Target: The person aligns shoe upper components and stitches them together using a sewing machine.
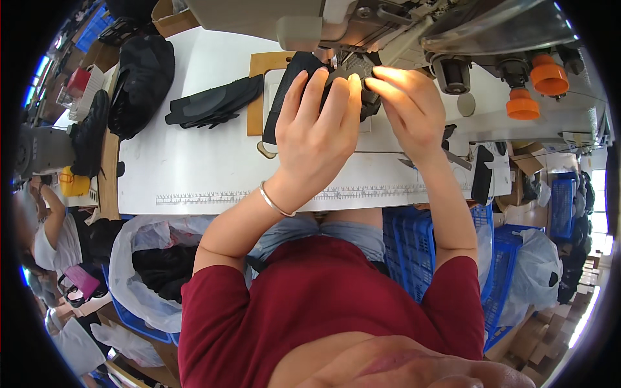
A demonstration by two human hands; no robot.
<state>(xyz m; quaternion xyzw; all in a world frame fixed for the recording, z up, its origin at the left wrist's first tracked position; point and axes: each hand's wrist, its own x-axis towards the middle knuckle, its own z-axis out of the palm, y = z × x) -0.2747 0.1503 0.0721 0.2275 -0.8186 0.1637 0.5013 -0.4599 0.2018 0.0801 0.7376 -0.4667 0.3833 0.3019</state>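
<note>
Partly hidden by the left hand, a black piece is placed beneath the sewing machine, the right hand held close by; whether either grips cannot be told. Leftward, a black bundle and black bag are laid.

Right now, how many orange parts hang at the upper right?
2: the bigger orange part is nearer the right edge; the smaller orange part sits lower, to its left. Others may be hidden.
</note>
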